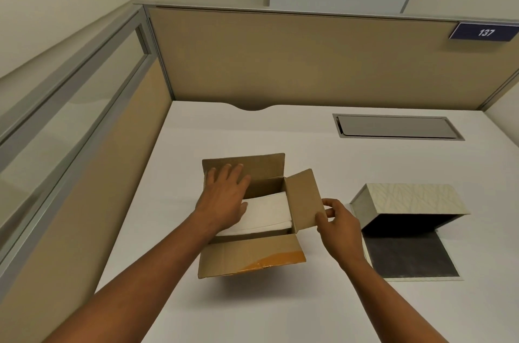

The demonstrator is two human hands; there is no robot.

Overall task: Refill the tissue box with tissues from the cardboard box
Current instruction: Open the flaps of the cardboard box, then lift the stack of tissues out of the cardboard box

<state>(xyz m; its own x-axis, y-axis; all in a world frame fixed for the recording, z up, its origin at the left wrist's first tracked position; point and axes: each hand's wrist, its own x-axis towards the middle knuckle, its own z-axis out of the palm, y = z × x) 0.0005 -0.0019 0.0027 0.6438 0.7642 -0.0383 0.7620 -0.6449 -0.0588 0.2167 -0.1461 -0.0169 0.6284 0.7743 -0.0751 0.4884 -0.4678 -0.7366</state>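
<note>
Forearms reach in from the near edge of the white desk (323, 300); the cardboard box (250, 255) sits toward the desk's left side with its flaps folded out, the near flap showing orange tape; a flat stack of white tissues (266, 212) lies inside it; the left hand (224, 194) rests fingers spread and flat over the box's left end, gripping nothing, thumb touching the tissues; the right hand (338, 226) pinches the box's right flap (304, 199) between thumb and fingers; just right of that hand the tissue box (407, 199) lies open, dark inside, its lid panel flat on the desk; farther back a grey cable hatch (396, 126) is set into the desk; behind stands a tan partition (295, 59) with a blue "137" sign (484, 32).
</note>
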